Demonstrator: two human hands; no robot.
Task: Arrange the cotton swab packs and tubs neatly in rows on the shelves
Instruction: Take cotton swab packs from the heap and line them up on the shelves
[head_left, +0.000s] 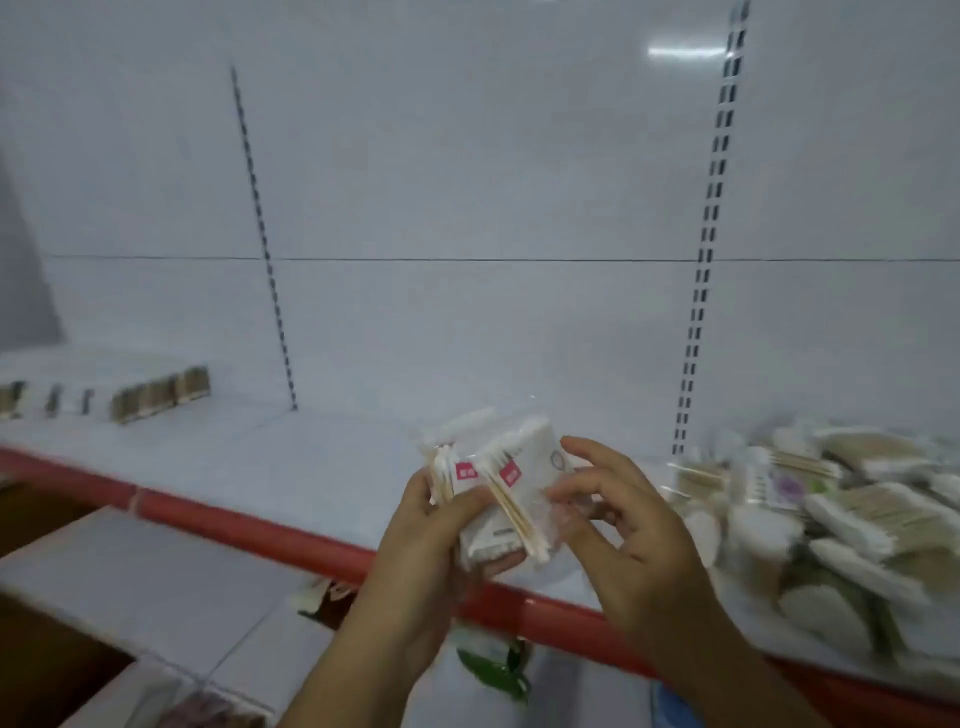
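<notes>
Now: left hand (431, 525) clenches round a few packs (498, 467), held above the near edge of the shelf (311, 457), likely to square them before placing. Right hand (639, 530): fingers curl at the wrap; pinching or only touching, I cannot tell. Loose pile (831, 509) right; short row (161, 397) far left.

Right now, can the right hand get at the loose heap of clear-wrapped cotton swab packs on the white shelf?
Probably yes: the heap lies just beside the right hand, nothing between them.
</notes>
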